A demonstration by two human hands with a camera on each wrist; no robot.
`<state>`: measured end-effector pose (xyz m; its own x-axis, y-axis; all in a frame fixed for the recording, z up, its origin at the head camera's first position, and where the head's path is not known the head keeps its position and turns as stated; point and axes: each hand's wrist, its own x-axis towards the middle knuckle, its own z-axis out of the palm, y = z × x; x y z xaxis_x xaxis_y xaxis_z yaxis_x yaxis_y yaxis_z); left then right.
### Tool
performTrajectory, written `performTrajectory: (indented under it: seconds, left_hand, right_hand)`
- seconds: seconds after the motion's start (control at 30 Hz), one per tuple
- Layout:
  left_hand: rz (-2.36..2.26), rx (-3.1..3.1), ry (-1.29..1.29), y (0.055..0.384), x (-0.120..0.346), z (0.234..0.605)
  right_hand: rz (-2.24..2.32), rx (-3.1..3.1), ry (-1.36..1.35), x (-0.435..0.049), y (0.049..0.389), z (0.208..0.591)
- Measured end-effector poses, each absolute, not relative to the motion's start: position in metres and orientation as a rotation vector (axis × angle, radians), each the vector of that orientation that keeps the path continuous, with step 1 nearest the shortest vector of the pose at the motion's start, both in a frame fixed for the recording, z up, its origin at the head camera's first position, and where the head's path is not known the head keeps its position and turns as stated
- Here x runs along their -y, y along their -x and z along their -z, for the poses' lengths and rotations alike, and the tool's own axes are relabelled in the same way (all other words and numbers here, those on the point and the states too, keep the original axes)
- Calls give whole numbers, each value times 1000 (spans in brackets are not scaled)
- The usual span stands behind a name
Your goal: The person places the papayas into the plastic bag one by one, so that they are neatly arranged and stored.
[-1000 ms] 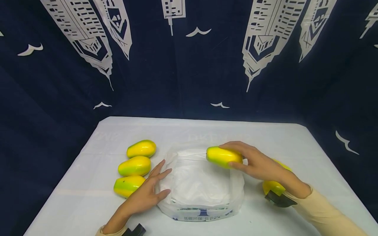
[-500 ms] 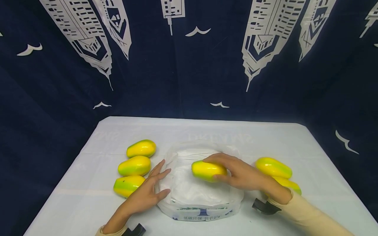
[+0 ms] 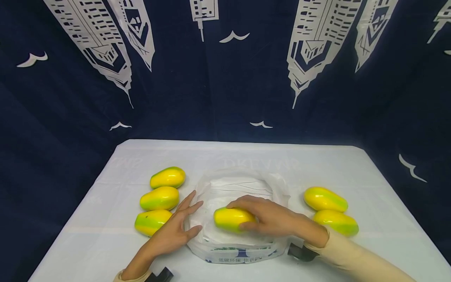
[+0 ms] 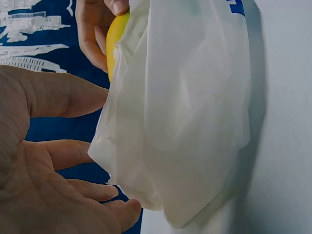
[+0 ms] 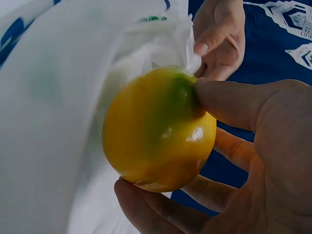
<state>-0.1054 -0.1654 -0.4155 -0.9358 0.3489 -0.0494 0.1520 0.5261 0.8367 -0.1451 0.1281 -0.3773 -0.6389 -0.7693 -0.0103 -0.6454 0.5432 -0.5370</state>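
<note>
My right hand grips a yellow-green papaya over the mouth of a white plastic bag. The right wrist view shows thumb and fingers around the glossy papaya, with the bag wall close beside it. My left hand has its fingers spread at the bag's left rim. In the left wrist view, the thumb and fingertips lie right along the edge of the bag, and part of the papaya peeks out behind it.
Three papayas are lined up left of the bag, the nearest partly hidden by the left hand. Two more papayas lie to the right, by the right forearm. A dark blue printed cloth hangs behind the white table.
My right hand has carried the papaya left and toward me, from the bag's right rim to over its middle. The left hand has stayed at the left rim.
</note>
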Motion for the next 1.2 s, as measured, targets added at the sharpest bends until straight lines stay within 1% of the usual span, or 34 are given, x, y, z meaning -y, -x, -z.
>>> performTrajectory:
  seconds: [0.6, 1.2]
  left_hand:
    - [-1378, -2547, -429, 105, 166, 414]
    - [-1396, -2531, -441, 105, 167, 414]
  right_hand:
    - [685, -2437, 1122, -103, 140, 392]
    - [697, -2406, 1152, -98, 139, 393]
